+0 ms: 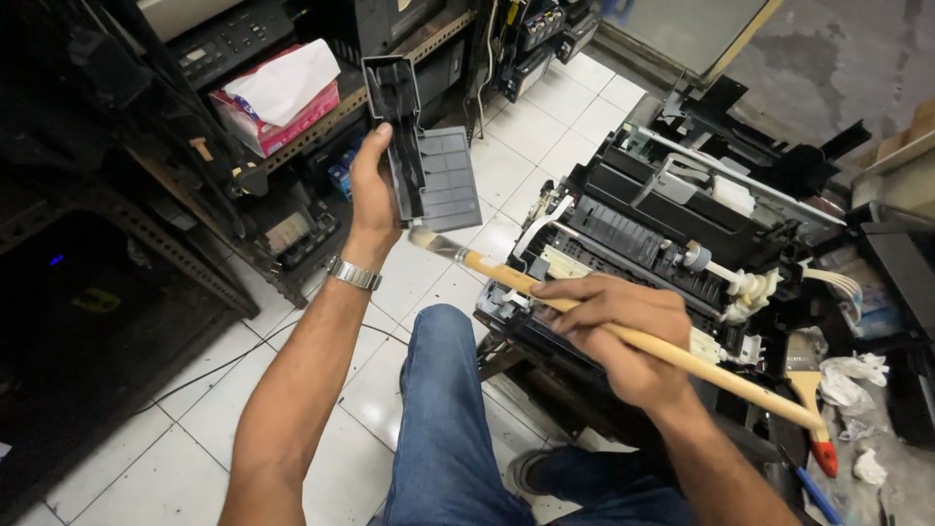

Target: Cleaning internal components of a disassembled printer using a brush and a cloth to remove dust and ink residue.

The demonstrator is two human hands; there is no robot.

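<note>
A white tiled floor (pixel 545 127) fills the middle of the scene, and a dark metal rack (pixel 195 234) loaded with machine parts is seen on the left. On one of its shelves a pink and white paper pack (pixel 282 97) is laid. To the right, a dismantled printer (pixel 672 234) with its cover removed is set on the floor, its black frame, grey rollers and white gears exposed. A knee in blue jeans (pixel 443 409) is seen near, between the two arms.

A black plastic printer tray (pixel 419 146) is held upright in the air at the middle left, far from the body and above the floor, well apart from the printer. It is clasped along its left edge by the left hand (pixel 372 195), whose grip is closed on it; a metal wristwatch (pixel 353 275) is worn on that wrist.

A long wooden-handled brush (pixel 584 312) is clasped in the closed grip of the right hand (pixel 623 331), and its pale bristles are brought up to the tray's near lower edge. A second, flat paintbrush with a red-tipped handle (pixel 813 399) is laid near crumpled white rags (pixel 852 375) at the right.
</note>
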